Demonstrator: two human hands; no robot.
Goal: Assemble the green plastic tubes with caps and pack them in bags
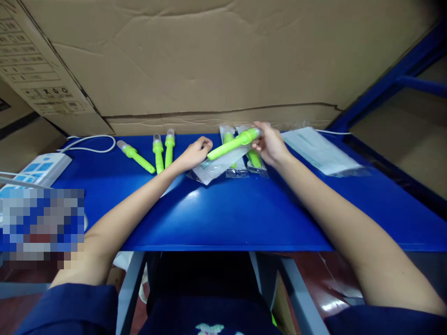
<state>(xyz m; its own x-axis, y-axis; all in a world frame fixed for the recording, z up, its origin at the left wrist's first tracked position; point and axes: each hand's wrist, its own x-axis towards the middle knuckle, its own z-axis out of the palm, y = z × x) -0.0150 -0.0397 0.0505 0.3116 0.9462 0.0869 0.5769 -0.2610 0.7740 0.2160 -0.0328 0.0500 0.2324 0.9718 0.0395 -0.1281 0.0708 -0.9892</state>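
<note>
My right hand [270, 145] grips a lime-green stick with a clear cap [228, 145] by its capped end. The stick is raised at a slant, its narrow end pointing left toward my left hand [194, 153]. That hand is loosely closed, fingers curled in; whatever they may hold is hidden. A clear plastic bag with a white sheet [213, 171] lies below the stick, its left corner near my left hand. Behind it are two bagged green sticks, a left one [229, 136] and a right one [256, 160], partly covered.
Three unbagged green sticks [138, 159] lie at the left on the blue table [223, 216]. A stack of flat bags [323, 151] rests at the right. A white power strip [52, 165] with a cable is far left. Cardboard [209, 60] walls off the back.
</note>
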